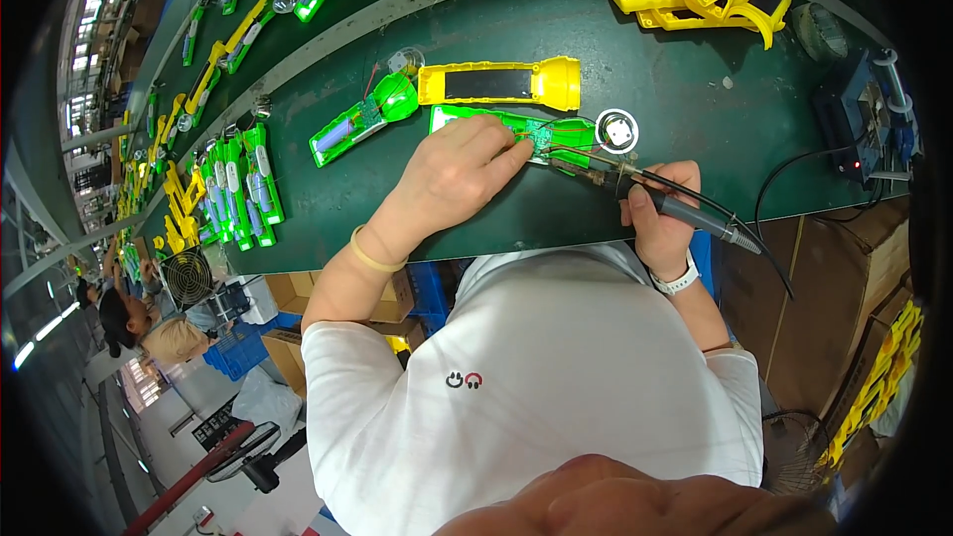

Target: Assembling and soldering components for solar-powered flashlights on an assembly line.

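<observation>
My left hand (462, 174) lies over a green flashlight half-shell (579, 129), its fingertips pinched together at the small circuit board (540, 133) inside. What they pinch is too small to make out. My right hand (667, 218) is closed round the grip of a soldering iron (690, 213), whose tip points left toward the wires and board. A round reflector with its lamp (617, 131) sits at the shell's right end. Just beyond lies a yellow half-shell (558, 84) with a dark panel. Left of it, another green half-shell (333, 142) holds a battery and board.
Several green shells with batteries (238, 189) are lined up at the left edge. Yellow shells (695, 0) are piled at the far right. A soldering station (852, 109) stands at right, its black cable curving across the bench (397, 223). Another person (164, 333) is far left.
</observation>
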The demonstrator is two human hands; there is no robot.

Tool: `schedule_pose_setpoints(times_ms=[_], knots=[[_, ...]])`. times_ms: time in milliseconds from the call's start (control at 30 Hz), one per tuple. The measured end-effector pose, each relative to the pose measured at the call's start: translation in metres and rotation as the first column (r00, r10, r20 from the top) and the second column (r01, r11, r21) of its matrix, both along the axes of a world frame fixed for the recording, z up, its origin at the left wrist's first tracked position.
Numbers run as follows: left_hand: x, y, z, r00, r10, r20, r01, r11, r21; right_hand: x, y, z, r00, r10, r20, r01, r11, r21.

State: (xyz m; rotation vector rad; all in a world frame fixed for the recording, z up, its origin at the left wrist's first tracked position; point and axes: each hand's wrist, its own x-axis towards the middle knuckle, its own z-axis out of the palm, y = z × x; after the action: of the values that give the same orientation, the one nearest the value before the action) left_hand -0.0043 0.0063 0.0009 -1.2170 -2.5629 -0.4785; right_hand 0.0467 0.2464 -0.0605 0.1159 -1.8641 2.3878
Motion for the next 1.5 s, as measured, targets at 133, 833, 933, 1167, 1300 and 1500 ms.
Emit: schedule_pose_setpoints(times_ms=[133, 833, 933, 1167, 1300, 1500], knots=[[0.0, -0.001, 0.0, 1.0, -0.009, -0.015, 0.009, 1.0, -0.022, 0.001, -0.001, 0.003, 0.998, 0.012, 0.057, -0.015, 0.999, 0.045], [-0.035, 0.004, 0.022, 0.959, 0.145, 0.242, -0.217, 0.927, 0.305, -0.011, 0.03, 0.021, 0.977, -0.205, -0.054, 0.186, 0.953, -0.24], [-0.021, -0.036, 0.035, 0.966, 0.02, 0.257, -0.071, 0.979, 0.192, -0.004, 0.027, 0.018, 0.985, -0.171, 0.012, 0.168, 0.954, -0.247], [0.028, -0.039, 0.0, 0.996, -0.043, -0.083, 0.042, 0.999, -0.011, -0.002, 0.003, 0.016, 0.998, -0.036, 0.06, 0.051, 0.962, -0.267], [0.013, -0.02, -0.021, 0.997, 0.0, -0.08, 0.015, 0.982, 0.19, -0.002, -0.002, 0.012, 0.997, 0.003, 0.079, 0.016, 0.972, -0.234], [-0.002, -0.011, -0.017, 0.999, -0.002, -0.032, 0.008, 0.982, 0.189, 0.004, -0.001, 0.009, 0.991, -0.06, 0.116, 0.085, 0.971, -0.222]])
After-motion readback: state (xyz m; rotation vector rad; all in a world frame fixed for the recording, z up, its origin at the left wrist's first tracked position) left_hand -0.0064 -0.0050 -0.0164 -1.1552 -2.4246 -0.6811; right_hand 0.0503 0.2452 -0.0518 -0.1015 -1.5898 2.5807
